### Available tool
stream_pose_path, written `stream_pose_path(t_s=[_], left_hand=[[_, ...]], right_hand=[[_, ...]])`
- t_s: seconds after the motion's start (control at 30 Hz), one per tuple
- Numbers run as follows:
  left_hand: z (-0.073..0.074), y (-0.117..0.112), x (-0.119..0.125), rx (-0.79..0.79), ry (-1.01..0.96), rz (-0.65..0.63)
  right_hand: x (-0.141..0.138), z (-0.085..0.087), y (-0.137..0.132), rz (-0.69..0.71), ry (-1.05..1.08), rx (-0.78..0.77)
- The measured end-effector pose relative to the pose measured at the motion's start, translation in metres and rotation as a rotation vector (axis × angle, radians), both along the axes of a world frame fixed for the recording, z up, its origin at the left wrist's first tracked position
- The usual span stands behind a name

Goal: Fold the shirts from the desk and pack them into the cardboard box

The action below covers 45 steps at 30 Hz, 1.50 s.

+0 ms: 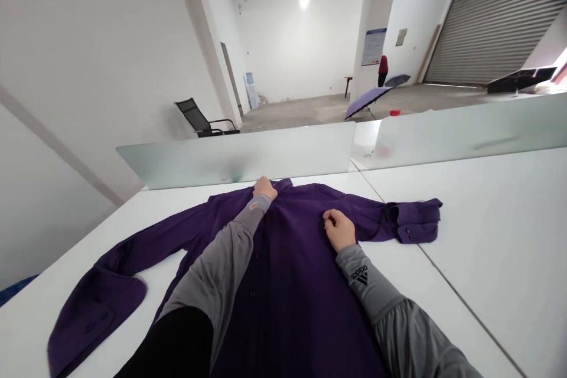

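Note:
A purple long-sleeved button-up shirt (pixel 301 283) lies spread front side up on the white table, its collar at the far side and both sleeves stretched outwards. My left hand (pixel 264 188) is closed on the shirt at the collar, with its fingertips hidden behind the hand. Over the chest near the right armhole, my right hand (pixel 340 230) has its fingers curled in towards the thumb. Whether any cloth is pinched there cannot be made out. The left sleeve bends towards me, while the right sleeve's cuff lies folded back, showing small buttons.
The white table (pixel 487 218) has a seam running to the right of the shirt. Frosted partition panels (pixel 248 156) stand along its far edge. Beyond are a black chair (pixel 199 118), open umbrellas (pixel 367 100), a person in red (pixel 383 68) and a roller shutter (pixel 500 18).

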<state>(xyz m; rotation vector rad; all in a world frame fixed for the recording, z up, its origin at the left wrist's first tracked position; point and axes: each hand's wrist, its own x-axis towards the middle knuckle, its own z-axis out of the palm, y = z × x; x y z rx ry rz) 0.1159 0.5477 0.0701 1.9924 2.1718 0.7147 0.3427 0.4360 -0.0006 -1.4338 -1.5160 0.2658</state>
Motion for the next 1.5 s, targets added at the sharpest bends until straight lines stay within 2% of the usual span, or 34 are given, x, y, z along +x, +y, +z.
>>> stream_pose_path(t_s=[0.1,0.23,0.37,0.5,0.63,0.77,0.9,1.0,1.1,1.23,1.33,1.5], left_hand=[[0.006,-0.006,0.019,0.065,0.066,-0.158],[-0.002,0.003,0.055,-0.024,0.118,-0.355],[-0.018,0.019,0.081,-0.128,0.122,-0.379],[-0.029,0.030,0.088,-0.082,0.057,-0.342],[-0.031,0.035,0.081,-0.059,-0.041,-0.330],[-0.013,0.029,0.046,0.001,-0.131,-0.318],[0.008,0.000,-0.010,0.066,-0.159,-0.173],[0.005,-0.034,-0.036,0.007,-0.152,-0.082],[-0.014,-0.063,-0.032,-0.096,-0.131,-0.090],[-0.034,-0.082,-0.006,-0.135,-0.100,-0.098],[-0.034,-0.089,0.006,-0.156,-0.083,-0.072],[-0.023,-0.097,0.010,-0.172,-0.043,0.005]], right_hand=[[-0.001,0.002,-0.001,-0.007,-0.007,-0.011],[-0.002,0.004,-0.002,-0.002,-0.023,-0.013],[-0.003,0.005,-0.004,0.010,-0.016,-0.022],[-0.005,0.003,-0.005,0.006,-0.025,-0.008],[-0.004,0.002,-0.004,-0.008,-0.054,-0.004],[-0.003,0.004,-0.003,-0.041,-0.124,-0.013],[-0.005,0.004,-0.001,-0.056,-0.238,-0.069],[-0.007,0.002,0.000,-0.086,-0.311,-0.118],[-0.008,0.002,0.000,-0.085,-0.364,-0.144],[-0.006,0.003,-0.001,-0.051,-0.411,-0.155],[-0.005,0.004,-0.001,-0.037,-0.432,-0.153],[-0.004,0.002,0.000,-0.050,-0.441,-0.128]])
